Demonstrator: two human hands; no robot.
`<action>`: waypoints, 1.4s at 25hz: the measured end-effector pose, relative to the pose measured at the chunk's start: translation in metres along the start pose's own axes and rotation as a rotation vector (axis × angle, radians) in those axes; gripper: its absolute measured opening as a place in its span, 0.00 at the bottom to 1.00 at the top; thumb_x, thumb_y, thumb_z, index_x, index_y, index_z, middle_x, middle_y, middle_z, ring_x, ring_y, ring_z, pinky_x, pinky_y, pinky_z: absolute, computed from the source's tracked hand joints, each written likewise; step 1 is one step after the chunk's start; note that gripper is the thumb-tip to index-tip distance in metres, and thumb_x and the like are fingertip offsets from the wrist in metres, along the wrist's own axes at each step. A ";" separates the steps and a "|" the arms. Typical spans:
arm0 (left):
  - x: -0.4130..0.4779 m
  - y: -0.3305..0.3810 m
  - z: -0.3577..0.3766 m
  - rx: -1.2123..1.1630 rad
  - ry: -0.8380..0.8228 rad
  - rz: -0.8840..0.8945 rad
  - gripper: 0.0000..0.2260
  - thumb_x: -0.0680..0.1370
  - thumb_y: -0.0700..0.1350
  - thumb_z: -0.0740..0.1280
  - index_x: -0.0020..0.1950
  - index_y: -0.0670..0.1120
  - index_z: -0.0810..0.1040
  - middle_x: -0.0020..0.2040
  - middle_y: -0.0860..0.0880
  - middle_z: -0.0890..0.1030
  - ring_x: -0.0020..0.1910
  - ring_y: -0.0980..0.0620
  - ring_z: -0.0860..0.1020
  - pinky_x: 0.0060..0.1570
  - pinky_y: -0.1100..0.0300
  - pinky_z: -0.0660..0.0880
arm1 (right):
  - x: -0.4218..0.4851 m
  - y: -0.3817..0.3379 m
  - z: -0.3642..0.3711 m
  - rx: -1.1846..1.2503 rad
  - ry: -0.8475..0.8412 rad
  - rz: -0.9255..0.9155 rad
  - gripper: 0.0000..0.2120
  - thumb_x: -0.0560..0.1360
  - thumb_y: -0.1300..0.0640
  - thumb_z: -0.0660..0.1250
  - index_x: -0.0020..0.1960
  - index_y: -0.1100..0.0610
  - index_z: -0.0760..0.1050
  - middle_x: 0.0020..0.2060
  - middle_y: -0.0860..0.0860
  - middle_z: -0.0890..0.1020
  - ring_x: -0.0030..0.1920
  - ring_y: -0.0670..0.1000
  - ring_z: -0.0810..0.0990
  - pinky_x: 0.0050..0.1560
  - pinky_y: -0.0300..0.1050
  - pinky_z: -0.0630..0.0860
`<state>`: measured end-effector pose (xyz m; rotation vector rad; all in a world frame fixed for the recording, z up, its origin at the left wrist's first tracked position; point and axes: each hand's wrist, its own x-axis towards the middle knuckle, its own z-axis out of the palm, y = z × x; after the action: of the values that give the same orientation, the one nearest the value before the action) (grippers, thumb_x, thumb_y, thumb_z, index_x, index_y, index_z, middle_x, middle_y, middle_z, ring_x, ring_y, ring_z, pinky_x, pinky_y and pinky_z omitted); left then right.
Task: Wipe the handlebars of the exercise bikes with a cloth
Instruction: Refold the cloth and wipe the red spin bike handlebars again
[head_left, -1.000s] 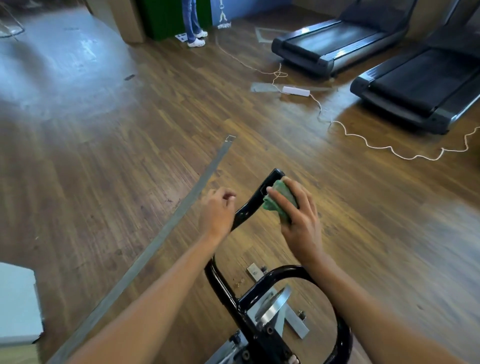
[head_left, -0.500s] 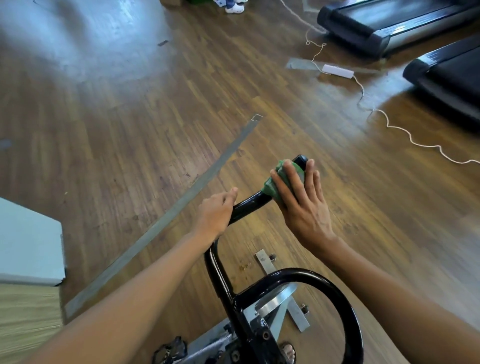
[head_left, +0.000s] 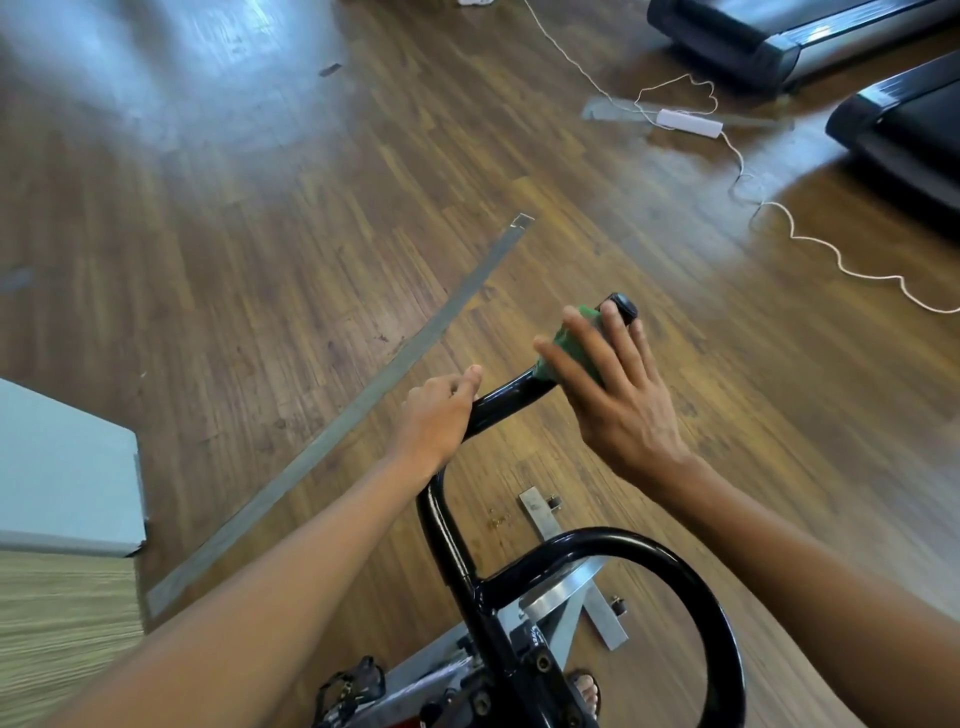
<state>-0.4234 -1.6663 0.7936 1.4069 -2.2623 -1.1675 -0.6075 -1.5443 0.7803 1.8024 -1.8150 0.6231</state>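
- Left hand (head_left: 440, 415): curled round the black handlebar (head_left: 501, 404) at the bend where the tube turns forward. Judged purpose: to steady the frame so that rubbing pressure does not swing or rock the bar.
- Right hand (head_left: 621, 402): laid flat over the green cloth (head_left: 570, 344), fingers (head_left: 574, 325) straight and spread, pressing the fabric down onto the forward horn of the handlebar. Spread fingers put the most fabric against the tube. Whether the thumb hooks under the bar cannot be told.
- The two hands are apart, with a bare length of tube between them, the left nearer the body.
- Cloth position: bunched round the tube just short of the end cap (head_left: 621, 305), which shows uncovered beyond the fingertips (the tip itself appears not yet covered).
- Step in hand, as a judgement: wiping the outer end of this horn. The curved loop (head_left: 691, 566) nearer the body has no cloth on it at this moment.
- Next move calls for carrying the cloth over the end cap or back toward the left hand, which would then need to shift clear.
- Surroundings: wooden floor (head_left: 260, 234) with a metal strip (head_left: 363, 410); bike base bar (head_left: 571, 564) below; two treadmills (head_left: 769, 36) and a white power strip (head_left: 688, 122) with cable, well apart from the work.
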 end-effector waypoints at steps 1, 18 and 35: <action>0.000 0.001 0.000 -0.001 -0.004 -0.004 0.29 0.84 0.59 0.53 0.40 0.37 0.78 0.31 0.47 0.75 0.31 0.50 0.73 0.35 0.56 0.66 | -0.008 -0.005 0.008 0.007 -0.026 -0.023 0.28 0.80 0.60 0.66 0.77 0.53 0.61 0.78 0.56 0.57 0.79 0.58 0.47 0.78 0.61 0.49; -0.001 0.005 0.000 -0.024 0.008 0.006 0.27 0.83 0.58 0.54 0.33 0.42 0.74 0.30 0.46 0.76 0.30 0.49 0.74 0.35 0.54 0.68 | -0.002 -0.034 0.013 0.064 -0.035 -0.122 0.23 0.80 0.60 0.62 0.74 0.61 0.68 0.74 0.59 0.67 0.76 0.61 0.63 0.77 0.57 0.59; 0.010 -0.022 0.006 -0.733 0.113 -0.317 0.26 0.85 0.53 0.54 0.37 0.41 0.81 0.35 0.42 0.82 0.34 0.50 0.80 0.43 0.54 0.77 | -0.011 -0.064 0.040 0.318 -0.072 -0.395 0.25 0.79 0.63 0.65 0.75 0.62 0.65 0.75 0.60 0.66 0.76 0.59 0.63 0.77 0.55 0.57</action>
<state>-0.4175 -1.6768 0.7716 1.4673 -1.3214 -1.7171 -0.5444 -1.5627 0.7409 2.3398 -1.3963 0.7244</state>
